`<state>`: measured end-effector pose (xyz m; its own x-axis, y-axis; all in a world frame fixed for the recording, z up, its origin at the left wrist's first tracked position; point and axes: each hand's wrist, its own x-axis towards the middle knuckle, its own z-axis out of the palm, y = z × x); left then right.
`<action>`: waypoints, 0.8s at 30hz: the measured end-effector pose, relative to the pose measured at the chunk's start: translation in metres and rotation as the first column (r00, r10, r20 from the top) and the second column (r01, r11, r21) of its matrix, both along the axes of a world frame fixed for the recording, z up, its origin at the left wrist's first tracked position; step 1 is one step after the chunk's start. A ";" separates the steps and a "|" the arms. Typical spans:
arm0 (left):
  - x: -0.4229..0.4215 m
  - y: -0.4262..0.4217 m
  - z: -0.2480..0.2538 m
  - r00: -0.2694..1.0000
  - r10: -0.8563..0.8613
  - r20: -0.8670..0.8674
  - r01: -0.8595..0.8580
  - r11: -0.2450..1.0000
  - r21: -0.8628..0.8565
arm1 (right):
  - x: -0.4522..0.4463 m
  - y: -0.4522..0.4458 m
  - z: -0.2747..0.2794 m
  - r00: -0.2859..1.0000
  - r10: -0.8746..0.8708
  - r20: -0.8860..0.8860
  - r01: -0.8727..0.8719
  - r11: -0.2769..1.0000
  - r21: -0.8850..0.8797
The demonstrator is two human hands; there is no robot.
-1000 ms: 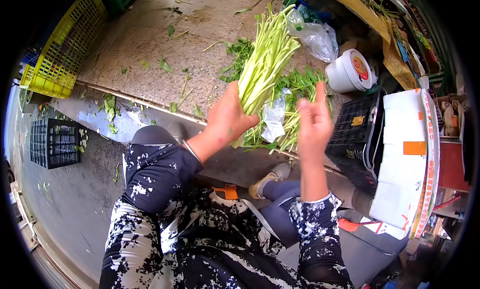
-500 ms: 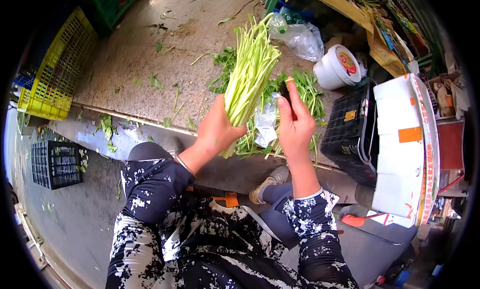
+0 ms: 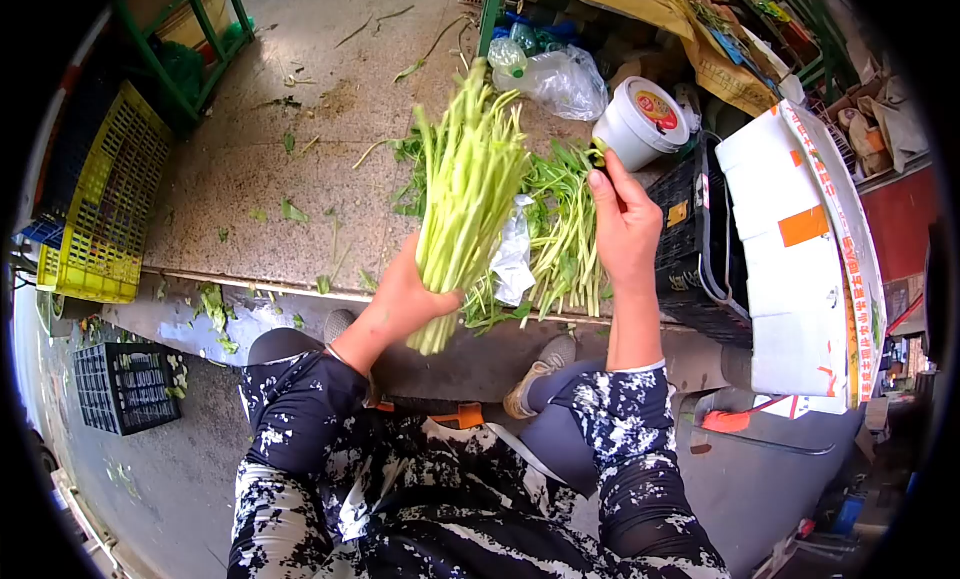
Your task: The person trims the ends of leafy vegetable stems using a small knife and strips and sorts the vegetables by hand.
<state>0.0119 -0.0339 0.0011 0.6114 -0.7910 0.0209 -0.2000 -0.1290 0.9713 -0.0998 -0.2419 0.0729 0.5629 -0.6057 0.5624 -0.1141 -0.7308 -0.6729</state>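
Observation:
My left hand is wrapped round a thick bundle of pale green stems, held upright and tilted slightly right above the step edge. To its right, my right hand is raised with thumb and forefinger pinched near a small dark green bit, apart from the bundle. Beneath and between the hands, more leafy greens lie on the stone surface, with a crumpled white plastic piece among them. The lower end of the bundle sticks out below my left hand.
A white lidded bucket and a clear plastic bag stand behind the greens. At right are a black crate and a white foam box. Yellow and black crates are at left. Leaf scraps litter the stone surface.
The view has swung, shifting the surroundings left and down. The bundle is more upright in my left hand. My right hand's fingers have closed at a small green bit near the bucket.

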 end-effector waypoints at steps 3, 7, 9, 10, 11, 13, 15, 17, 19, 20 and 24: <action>0.003 0.003 0.006 0.957 -0.120 -0.263 0.097 0.990 -0.099 | -0.009 0.010 0.001 0.983 0.178 0.047 -0.181 0.899 0.399; 0.004 0.005 0.008 0.855 -0.215 -0.472 0.151 0.974 -0.170 | -0.004 0.027 -0.011 0.962 0.269 0.052 -0.251 0.789 0.561; 0.002 0.005 0.007 0.793 -0.246 -0.558 0.158 0.967 -0.201 | -0.004 0.030 -0.009 0.952 0.292 0.088 -0.292 0.788 0.542; 0.002 0.004 0.007 0.800 -0.254 -0.543 0.173 0.965 -0.197 | -0.004 0.030 -0.008 0.942 0.316 0.111 -0.325 0.789 0.522; 0.002 0.004 0.007 0.802 -0.258 -0.539 0.176 0.964 -0.199 | -0.003 0.031 -0.005 0.943 0.313 0.114 -0.325 0.791 0.518; 0.002 0.003 0.006 0.864 -0.275 -0.422 0.209 0.958 -0.196 | -0.004 0.035 0.005 0.890 0.395 0.229 -0.457 0.754 0.472; 0.000 0.003 0.009 0.847 -0.295 -0.443 0.237 0.954 -0.183 | -0.009 0.040 0.018 0.882 0.424 0.206 -0.464 0.709 0.531; -0.003 0.005 0.013 0.889 -0.279 -0.363 0.248 0.960 -0.129 | -0.007 0.037 0.012 0.914 0.397 0.084 -0.382 0.773 0.505; -0.003 0.007 0.011 0.893 -0.294 -0.341 0.267 0.956 -0.124 | 0.000 0.036 0.002 0.905 0.396 0.154 -0.420 0.773 0.475; -0.003 0.009 0.011 0.894 -0.306 -0.326 0.283 0.952 -0.115 | 0.000 0.036 0.000 0.898 0.398 0.189 -0.439 0.773 0.458; -0.002 0.013 0.018 0.894 -0.298 -0.335 0.286 0.954 -0.085 | -0.008 0.031 0.000 0.973 0.229 0.027 -0.228 0.933 0.280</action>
